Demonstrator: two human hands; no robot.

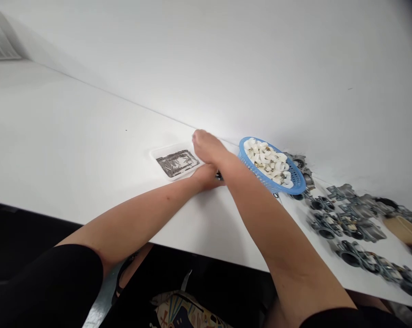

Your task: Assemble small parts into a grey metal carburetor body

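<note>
My left hand [207, 176] is closed near the white table's middle, around a dark metal part [219, 176] that is mostly hidden behind my right forearm. Just above it, my right hand [208, 146] has its fingers curled together by the right edge of a small white tray [154, 157]. Whatever those fingers hold, if anything, is hidden. Many thin grey metal pins [173, 166] lie loose in the tray, mostly along its sides.
A blue plastic basket [303, 184] full of white plastic pieces [265, 159] stands right of my hands. Beyond it, rows of grey cast metal parts [356, 223] cover the table's right side. A patterned bag [188, 312] is below the front edge.
</note>
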